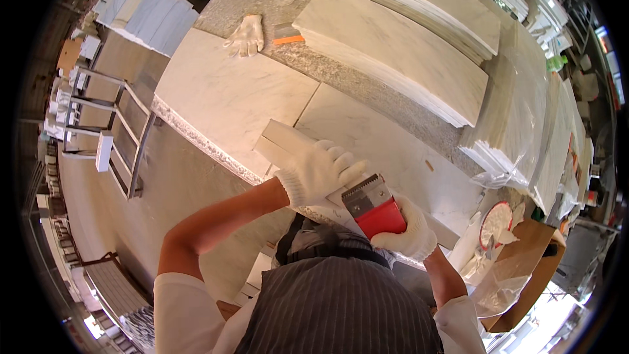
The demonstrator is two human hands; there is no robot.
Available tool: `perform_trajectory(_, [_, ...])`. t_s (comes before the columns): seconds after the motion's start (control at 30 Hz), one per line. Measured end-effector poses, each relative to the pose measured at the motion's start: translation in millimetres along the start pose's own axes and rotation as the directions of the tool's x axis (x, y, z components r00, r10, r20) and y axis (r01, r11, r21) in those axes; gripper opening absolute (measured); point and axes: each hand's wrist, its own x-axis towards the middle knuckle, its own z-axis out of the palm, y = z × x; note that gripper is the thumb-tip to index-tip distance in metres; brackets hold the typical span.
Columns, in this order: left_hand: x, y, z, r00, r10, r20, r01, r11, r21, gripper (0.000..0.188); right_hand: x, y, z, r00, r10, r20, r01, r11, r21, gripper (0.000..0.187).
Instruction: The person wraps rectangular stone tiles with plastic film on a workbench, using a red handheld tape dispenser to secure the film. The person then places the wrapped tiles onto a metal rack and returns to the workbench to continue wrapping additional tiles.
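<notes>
Red tape dispenser [378, 210] with serrated metal edge, held near smooth, grey-veined marble slabs [386, 132], clamped by the fingers of the knit-gloved right hand [409, 231], white-gloved left hand [319, 172] laid over a pale rectangular block [278, 139], its fingers bent, whether gripping cannot be told

The one view looks from the person's head, through the left of two wide fisheye cameras, steeply down and forward. It stands upright, with the dark striped cloth [341, 305] on the person's body filling the lower middle. The left hand [318, 174] and right hand [409, 233] sit fairly near, around the centre; the stacked slabs [393, 49] lie farther ahead, and the floor [173, 187] lower, off to the left. Straight edges curve toward the round, black rim.
</notes>
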Motion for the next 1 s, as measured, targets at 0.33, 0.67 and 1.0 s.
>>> perform_trajectory(0.33, [-39.0, 25.1, -63.5, 0.859, -0.427, 0.282, 0.352, 0.092, -0.932, 0.077, 2.5, -18.0, -0.5, 0.998, -0.028, 0.05, 0.034, 0.992, -0.119, 0.031])
perform_trajectory(0.67, [-15.3, 42.4, -89.5, 0.687, -0.285, 0.668, 0.412, -0.604, -0.682, 0.043, 10.9, 0.7, -12.1, 0.984, -0.056, 0.167, 0.111, 0.932, -0.345, 0.049])
perform_trajectory(1.0, [-4.5, 48.6, -78.2, 0.436, -0.559, 0.705, 0.436, -0.554, -0.709, 0.027, 16.1, -20.0, -11.8, 0.987, -0.063, 0.147, 0.127, 0.866, -0.484, 0.05])
